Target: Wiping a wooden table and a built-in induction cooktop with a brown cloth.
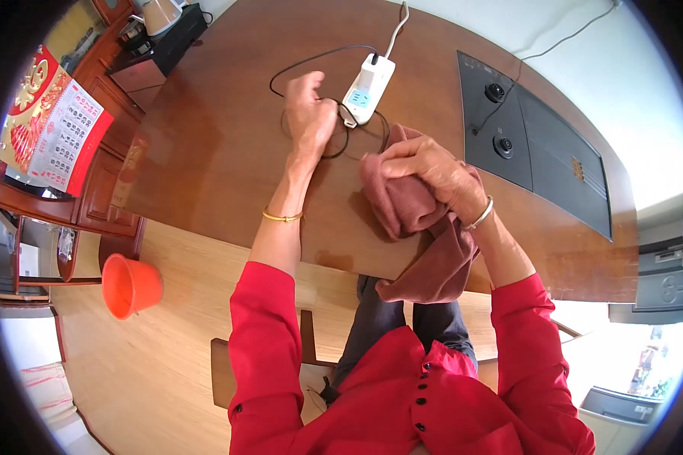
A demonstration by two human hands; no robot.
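Note:
My right hand [432, 170] grips a bunched reddish-brown cloth [401, 196], and one end of it hangs over the table's front edge. Above the wooden table [222, 170], my left hand [312, 119] is curled, with its fingers partly hidden and slightly blurred. A thin black cable [313, 52] passes behind or through this hand; I cannot tell whether the hand holds it. Right of the left hand lies a white power strip [378, 79], with a white charger plugged in at its far end. The cable runs from that charger and loops close to the cloth.
A black cooktop [535, 142] with two burners is set into the table on the right. An orange bucket [131, 286] stands on the floor at left, below a wall calendar [57, 125]. A white cord [399, 28] leads off the table's far edge.

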